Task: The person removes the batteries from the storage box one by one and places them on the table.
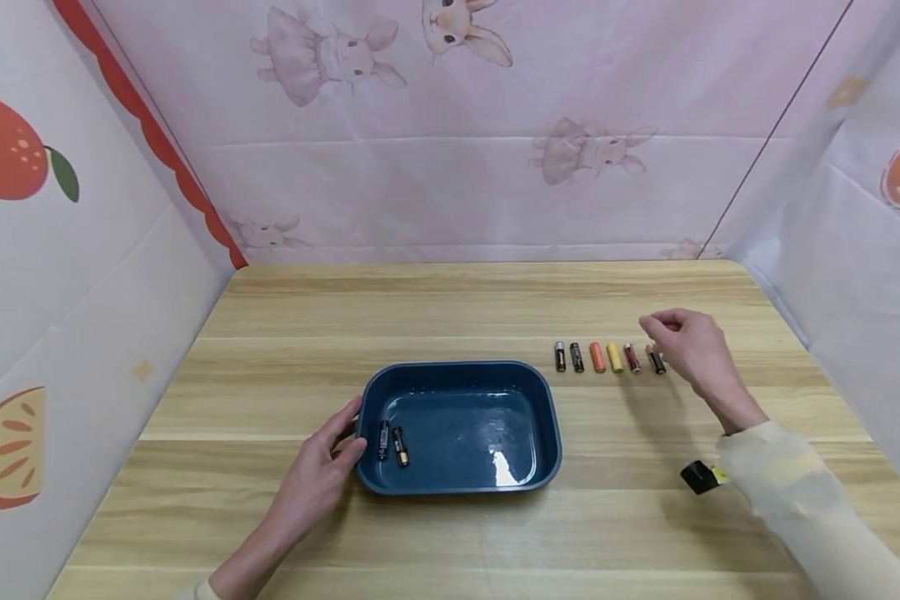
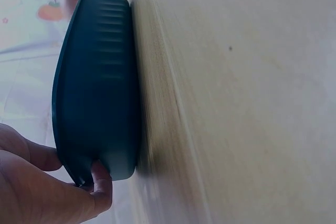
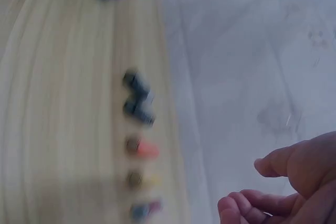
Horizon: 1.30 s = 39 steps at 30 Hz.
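My left hand (image 1: 321, 465) grips the left end of a dark blue tray (image 1: 457, 490), thumb at the rim; in the left wrist view the hand (image 2: 58, 187) pinches the tray's corner (image 2: 100, 87). Inside the tray, near its left wall, lie two batteries, one dark (image 1: 383, 440) and one black and gold (image 1: 401, 447). My right hand (image 1: 692, 348) is raised over the right end of a battery row, nearest a black battery (image 1: 656, 359). The right wrist view shows this hand (image 3: 294, 182) with thumb and fingers apart and nothing between them.
Left of the black battery, the row holds a red one (image 1: 632, 357), a yellow one (image 1: 615, 357), an orange one (image 1: 597, 357) and two dark ones (image 1: 568, 357). A black object (image 1: 698, 477) with a yellow-green part lies by the right sleeve. Printed cloths surround the wooden table (image 1: 450, 308).
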Each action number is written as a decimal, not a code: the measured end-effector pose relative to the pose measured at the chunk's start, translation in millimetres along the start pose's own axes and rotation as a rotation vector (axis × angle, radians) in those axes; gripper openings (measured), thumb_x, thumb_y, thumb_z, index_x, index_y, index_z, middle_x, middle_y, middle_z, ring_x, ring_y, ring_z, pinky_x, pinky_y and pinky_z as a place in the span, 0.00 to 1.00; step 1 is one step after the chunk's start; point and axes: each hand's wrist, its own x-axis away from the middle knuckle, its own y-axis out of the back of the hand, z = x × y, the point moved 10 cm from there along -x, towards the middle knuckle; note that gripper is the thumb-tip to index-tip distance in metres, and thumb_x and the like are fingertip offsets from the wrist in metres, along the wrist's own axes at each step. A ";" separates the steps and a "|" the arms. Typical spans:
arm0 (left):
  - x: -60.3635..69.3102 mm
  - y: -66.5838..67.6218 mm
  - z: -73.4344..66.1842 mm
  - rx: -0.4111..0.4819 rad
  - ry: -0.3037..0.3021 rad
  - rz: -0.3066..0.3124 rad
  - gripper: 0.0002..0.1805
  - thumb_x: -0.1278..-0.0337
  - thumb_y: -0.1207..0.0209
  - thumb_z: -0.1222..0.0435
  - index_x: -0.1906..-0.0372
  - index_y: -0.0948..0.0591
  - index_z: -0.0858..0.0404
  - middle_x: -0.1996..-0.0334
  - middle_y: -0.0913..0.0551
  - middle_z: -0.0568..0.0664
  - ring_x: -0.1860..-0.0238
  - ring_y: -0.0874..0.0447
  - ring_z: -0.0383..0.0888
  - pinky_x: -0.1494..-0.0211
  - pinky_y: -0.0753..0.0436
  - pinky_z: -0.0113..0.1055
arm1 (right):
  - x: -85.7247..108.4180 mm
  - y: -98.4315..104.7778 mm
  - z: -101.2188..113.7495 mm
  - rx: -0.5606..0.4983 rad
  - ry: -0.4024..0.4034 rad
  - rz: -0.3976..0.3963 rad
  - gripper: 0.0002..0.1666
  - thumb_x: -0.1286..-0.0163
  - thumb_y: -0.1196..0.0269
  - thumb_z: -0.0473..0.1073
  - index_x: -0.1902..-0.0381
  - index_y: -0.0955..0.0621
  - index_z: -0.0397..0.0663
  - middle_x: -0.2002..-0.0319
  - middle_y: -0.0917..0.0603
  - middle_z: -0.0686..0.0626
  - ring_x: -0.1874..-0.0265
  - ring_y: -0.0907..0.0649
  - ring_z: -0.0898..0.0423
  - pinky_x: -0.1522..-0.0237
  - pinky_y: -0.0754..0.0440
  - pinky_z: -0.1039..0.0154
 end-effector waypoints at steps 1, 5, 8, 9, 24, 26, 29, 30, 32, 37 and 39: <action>0.1 1.2 -1.1 0.000 -0.005 -0.001 0.32 0.20 0.51 0.71 0.18 0.44 0.65 0.21 0.41 0.60 0.24 0.38 0.59 0.28 0.31 0.45 | 3.1 -2.1 13.6 -0.038 0.020 0.001 0.34 0.18 0.46 0.57 0.37 0.22 0.29 0.50 0.16 0.32 0.61 0.13 0.47 0.69 0.14 0.65; -0.7 3.4 -4.7 -0.002 -0.020 -0.005 0.32 0.20 0.51 0.71 0.18 0.43 0.65 0.21 0.39 0.60 0.24 0.36 0.59 0.28 0.30 0.46 | 15.9 -17.9 67.1 -0.119 0.112 0.040 0.28 0.19 0.43 0.53 0.38 0.20 0.32 0.54 0.15 0.37 0.67 0.16 0.55 0.72 0.14 0.66; 0.4 3.1 -4.0 0.000 -0.006 -0.003 0.32 0.20 0.51 0.71 0.18 0.43 0.64 0.21 0.39 0.60 0.25 0.36 0.59 0.28 0.30 0.45 | 25.6 -44.4 100.6 -0.153 0.194 0.143 0.23 0.19 0.41 0.48 0.41 0.18 0.34 0.58 0.14 0.40 0.68 0.16 0.54 0.72 0.15 0.64; 1.1 3.1 -3.4 0.000 0.002 -0.002 0.32 0.20 0.51 0.71 0.18 0.43 0.64 0.21 0.40 0.60 0.25 0.36 0.59 0.28 0.30 0.45 | 28.8 -56.4 110.7 -0.167 0.227 0.194 0.21 0.20 0.40 0.46 0.41 0.18 0.34 0.58 0.13 0.40 0.67 0.16 0.53 0.70 0.14 0.64; 1.7 3.5 -3.0 -0.002 0.023 -0.005 0.32 0.20 0.51 0.71 0.18 0.43 0.63 0.21 0.39 0.60 0.24 0.36 0.58 0.28 0.30 0.45 | 81.9 -214.2 212.8 -0.022 0.715 0.647 0.14 0.27 0.33 0.38 0.45 0.14 0.41 0.50 0.13 0.47 0.59 0.17 0.62 0.58 0.16 0.70; 1.4 3.0 -2.9 0.001 0.026 -0.001 0.32 0.20 0.51 0.71 0.18 0.43 0.63 0.22 0.39 0.60 0.24 0.36 0.58 0.28 0.30 0.45 | 84.5 -227.5 215.2 -0.001 0.721 0.671 0.15 0.27 0.32 0.37 0.45 0.14 0.42 0.49 0.14 0.48 0.60 0.17 0.61 0.59 0.17 0.70; 1.1 2.6 -2.7 0.004 0.024 0.000 0.32 0.20 0.51 0.71 0.18 0.43 0.63 0.22 0.38 0.61 0.25 0.35 0.57 0.28 0.29 0.45 | 88.9 -243.2 217.6 0.005 0.723 0.716 0.15 0.28 0.32 0.35 0.44 0.15 0.43 0.49 0.15 0.47 0.59 0.18 0.62 0.59 0.17 0.72; 1.1 2.6 -2.6 0.006 0.024 -0.001 0.32 0.20 0.51 0.71 0.18 0.43 0.63 0.23 0.37 0.61 0.25 0.34 0.57 0.28 0.29 0.46 | 90.0 -247.7 217.7 0.013 0.723 0.726 0.15 0.28 0.32 0.35 0.44 0.15 0.44 0.49 0.15 0.47 0.60 0.18 0.62 0.59 0.17 0.72; 1.2 2.5 -2.3 0.006 0.024 -0.004 0.32 0.20 0.51 0.71 0.18 0.43 0.64 0.23 0.37 0.61 0.25 0.34 0.57 0.28 0.29 0.46 | 92.8 -255.6 218.2 0.022 0.732 0.744 0.15 0.28 0.32 0.34 0.45 0.15 0.45 0.49 0.15 0.48 0.60 0.19 0.63 0.59 0.18 0.73; 0.9 2.4 -1.2 0.003 0.023 -0.015 0.32 0.21 0.51 0.72 0.18 0.42 0.63 0.23 0.36 0.62 0.25 0.34 0.57 0.28 0.29 0.46 | 96.7 -269.7 218.4 0.047 0.775 0.770 0.15 0.29 0.33 0.32 0.45 0.14 0.46 0.49 0.16 0.51 0.60 0.20 0.63 0.59 0.19 0.74; 0.6 2.3 -1.0 0.006 0.020 -0.019 0.32 0.21 0.50 0.72 0.18 0.42 0.63 0.24 0.36 0.62 0.25 0.34 0.57 0.28 0.29 0.46 | 97.0 -272.4 218.9 0.053 0.784 0.777 0.16 0.29 0.33 0.32 0.45 0.14 0.45 0.50 0.16 0.51 0.60 0.20 0.62 0.59 0.19 0.74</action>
